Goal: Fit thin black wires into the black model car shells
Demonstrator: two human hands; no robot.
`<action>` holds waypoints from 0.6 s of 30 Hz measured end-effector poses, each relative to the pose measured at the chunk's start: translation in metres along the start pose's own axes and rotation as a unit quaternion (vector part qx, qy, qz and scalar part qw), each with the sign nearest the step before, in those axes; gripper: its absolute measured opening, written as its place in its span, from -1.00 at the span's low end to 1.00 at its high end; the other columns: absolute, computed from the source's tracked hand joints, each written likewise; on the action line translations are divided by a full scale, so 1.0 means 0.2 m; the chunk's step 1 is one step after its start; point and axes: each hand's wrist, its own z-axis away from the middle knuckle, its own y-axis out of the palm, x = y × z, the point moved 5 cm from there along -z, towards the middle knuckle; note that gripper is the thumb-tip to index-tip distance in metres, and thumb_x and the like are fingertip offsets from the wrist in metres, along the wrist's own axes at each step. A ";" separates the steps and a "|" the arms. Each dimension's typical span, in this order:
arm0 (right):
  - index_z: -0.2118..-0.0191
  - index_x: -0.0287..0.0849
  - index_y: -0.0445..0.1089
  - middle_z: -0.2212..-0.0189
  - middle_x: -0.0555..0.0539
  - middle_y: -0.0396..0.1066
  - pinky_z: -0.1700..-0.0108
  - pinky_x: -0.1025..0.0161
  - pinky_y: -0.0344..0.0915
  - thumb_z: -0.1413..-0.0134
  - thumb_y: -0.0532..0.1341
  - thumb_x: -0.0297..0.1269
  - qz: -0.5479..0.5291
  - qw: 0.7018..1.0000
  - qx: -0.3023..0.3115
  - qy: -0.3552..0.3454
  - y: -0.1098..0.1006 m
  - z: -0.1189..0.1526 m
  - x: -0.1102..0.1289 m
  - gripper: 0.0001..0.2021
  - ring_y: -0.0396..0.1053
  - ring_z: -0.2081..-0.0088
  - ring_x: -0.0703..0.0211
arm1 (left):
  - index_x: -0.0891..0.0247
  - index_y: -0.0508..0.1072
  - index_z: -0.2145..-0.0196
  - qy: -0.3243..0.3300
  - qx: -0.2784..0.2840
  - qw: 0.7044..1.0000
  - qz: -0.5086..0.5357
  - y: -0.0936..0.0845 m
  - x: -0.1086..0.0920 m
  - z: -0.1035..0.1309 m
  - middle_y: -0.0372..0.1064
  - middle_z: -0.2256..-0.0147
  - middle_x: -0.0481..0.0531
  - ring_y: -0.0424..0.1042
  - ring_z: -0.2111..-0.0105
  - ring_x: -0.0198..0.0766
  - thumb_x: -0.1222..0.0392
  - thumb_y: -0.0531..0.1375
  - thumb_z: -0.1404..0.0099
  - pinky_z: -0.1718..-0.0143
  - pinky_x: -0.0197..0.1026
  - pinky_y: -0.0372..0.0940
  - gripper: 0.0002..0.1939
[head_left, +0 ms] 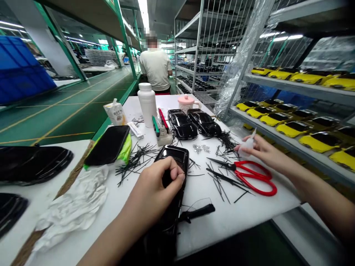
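Observation:
My left hand (162, 184) is closed above a black toy car body (179, 155) at the near middle of the white table. Its thumb and fingers are pressed together; what they hold, if anything, is hidden. At the right edge of the table, my right hand (253, 147) holds a small translucent bottle (246, 145) with a thin pointed nozzle, tilted up. Red-handled scissors (253, 175) lie just below that hand, among thin black strips (222, 184). A black tool (198, 213) rests beside the car body's near end.
Two black car bodies (183, 123), a white bottle (147, 105) and a pink-lidded mug (186, 103) stand farther back. At left lie a phone (107, 145) and crumpled paper (80, 201). Yellow cars (294, 129) fill the right rack. A person (155, 68) sits beyond.

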 end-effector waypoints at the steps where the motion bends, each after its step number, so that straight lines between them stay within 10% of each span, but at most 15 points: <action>1: 0.07 0.00 0.09 0.13 -0.13 0.56 0.17 0.17 0.45 -0.25 0.16 0.07 -0.045 0.999 0.022 0.001 0.03 0.01 0.07 -0.66 0.50 0.16 0.02 | 0.18 0.10 0.49 -0.008 -0.007 1.000 0.002 -0.01 0.00 0.00 0.44 0.41 -0.12 0.37 0.38 -0.28 0.24 0.15 -0.29 0.30 -0.26 0.17 -0.72; 9: 0.33 -0.10 0.36 0.52 0.09 0.31 0.55 0.40 0.12 -0.06 0.34 0.02 -0.138 0.968 0.145 -0.154 0.35 0.04 0.66 -0.70 0.24 0.54 0.33 | 0.18 0.13 0.48 -0.076 -0.023 0.997 0.016 -0.03 0.04 -0.01 0.46 0.36 -0.06 0.39 0.29 -0.22 0.27 0.16 -0.26 0.23 -0.21 0.20 -0.75; 18: 0.39 -0.19 0.40 0.57 0.05 0.28 0.57 0.37 0.14 -0.26 0.19 0.01 -0.230 0.905 0.291 -0.210 0.71 -0.02 0.59 -0.64 0.22 0.58 0.33 | 0.19 0.14 0.48 -0.075 0.001 0.993 0.096 -0.01 0.07 -0.02 0.44 0.37 -0.08 0.41 0.29 -0.25 0.29 0.17 -0.26 0.21 -0.22 0.22 -0.75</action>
